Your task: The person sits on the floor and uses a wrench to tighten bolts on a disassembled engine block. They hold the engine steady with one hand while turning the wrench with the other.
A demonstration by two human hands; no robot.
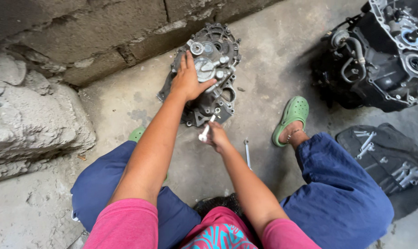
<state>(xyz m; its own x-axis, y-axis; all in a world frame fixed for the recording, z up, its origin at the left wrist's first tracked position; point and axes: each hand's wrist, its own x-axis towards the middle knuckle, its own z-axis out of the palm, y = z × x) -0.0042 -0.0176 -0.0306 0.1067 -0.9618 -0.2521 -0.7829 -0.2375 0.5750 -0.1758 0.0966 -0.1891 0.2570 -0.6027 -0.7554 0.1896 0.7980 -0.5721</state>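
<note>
Two big metal things are on the floor near me. One black engine block [379, 55] sits far off to the right of my right hand [217, 137]. One grey gearbox cover [204, 74] leans by the block wall [94, 32], right under my left hand [188, 83]. My left hand lies open and flat on it. My right hand, just below the cover, is closed around a small silver tool [205, 132]. Beside that hand lies a thin wrench [247, 152].
</note>
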